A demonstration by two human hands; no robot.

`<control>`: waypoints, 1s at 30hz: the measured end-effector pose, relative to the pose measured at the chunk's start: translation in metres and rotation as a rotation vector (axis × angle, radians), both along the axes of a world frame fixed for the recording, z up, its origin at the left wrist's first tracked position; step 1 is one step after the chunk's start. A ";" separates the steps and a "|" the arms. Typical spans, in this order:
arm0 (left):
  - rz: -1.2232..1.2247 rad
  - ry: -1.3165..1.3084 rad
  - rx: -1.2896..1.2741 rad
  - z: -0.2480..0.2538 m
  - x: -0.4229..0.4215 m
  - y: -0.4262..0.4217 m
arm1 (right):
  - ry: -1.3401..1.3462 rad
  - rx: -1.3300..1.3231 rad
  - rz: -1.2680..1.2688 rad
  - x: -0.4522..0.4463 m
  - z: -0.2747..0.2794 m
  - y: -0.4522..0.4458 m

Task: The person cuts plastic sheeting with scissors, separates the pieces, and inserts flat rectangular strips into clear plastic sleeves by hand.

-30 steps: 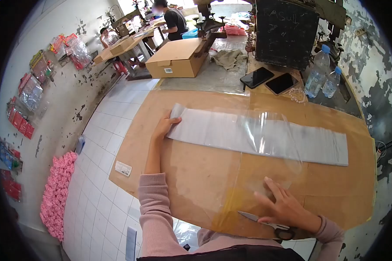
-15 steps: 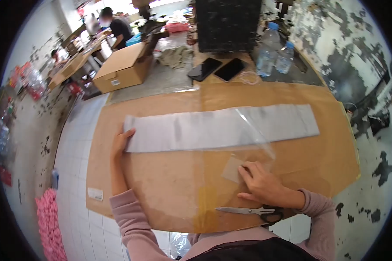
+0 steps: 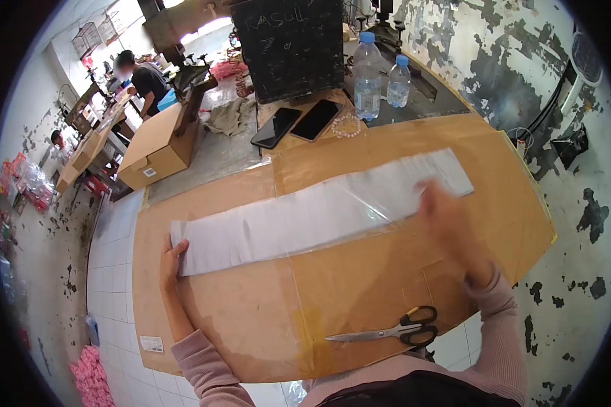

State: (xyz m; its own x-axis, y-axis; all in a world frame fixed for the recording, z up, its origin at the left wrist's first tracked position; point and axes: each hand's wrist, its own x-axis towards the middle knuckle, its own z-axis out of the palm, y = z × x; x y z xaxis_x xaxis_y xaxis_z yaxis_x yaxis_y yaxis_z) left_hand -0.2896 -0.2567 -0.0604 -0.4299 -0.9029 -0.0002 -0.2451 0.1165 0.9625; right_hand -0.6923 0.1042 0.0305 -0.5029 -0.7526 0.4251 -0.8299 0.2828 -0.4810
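A long, flat white strip [image 3: 285, 217], partly covered by clear plastic film [image 3: 380, 211], lies slantwise across the cardboard-covered table [image 3: 237, 319]. My left hand [image 3: 172, 256] grips the strip's left end, thumb on top and fingers round the edge. Over the right part of the strip is my right hand [image 3: 441, 207], smeared by motion. Its fingers cannot be made out, nor whether they touch the strip or hold anything. Scissors with black handles [image 3: 394, 331] lie by the table's near edge, blades pointing left.
Beyond the cardboard are two phones [image 3: 276, 129], a beaded bracelet [image 3: 346, 126] and two water bottles [image 3: 367, 85]. A closed carton [image 3: 157, 146] stands at the back left. Behind it a person in a dark shirt [image 3: 148, 85] bends over a bench. Pink material [image 3: 91, 380] is on the tiled floor.
My right hand has moved up from the cardboard near the scissors to the strip's right part. The clear flap beside it no longer shows there. The whole view has turned.
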 end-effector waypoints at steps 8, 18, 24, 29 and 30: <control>0.021 0.009 0.053 0.011 -0.021 0.015 | -0.562 0.059 0.059 -0.188 -0.059 0.001; 0.026 -0.076 -0.033 0.014 -0.021 0.015 | -0.615 -0.006 -0.065 -0.207 -0.065 0.020; 0.020 -0.149 -0.044 0.010 -0.017 0.010 | -0.276 -0.116 -0.218 -0.242 -0.092 0.033; -0.022 -0.039 0.007 -0.011 -0.004 -0.006 | -0.015 0.106 -0.441 -0.244 -0.093 0.037; 0.005 -0.034 0.005 -0.013 -0.003 -0.004 | -0.133 0.236 -0.483 -0.230 -0.073 0.033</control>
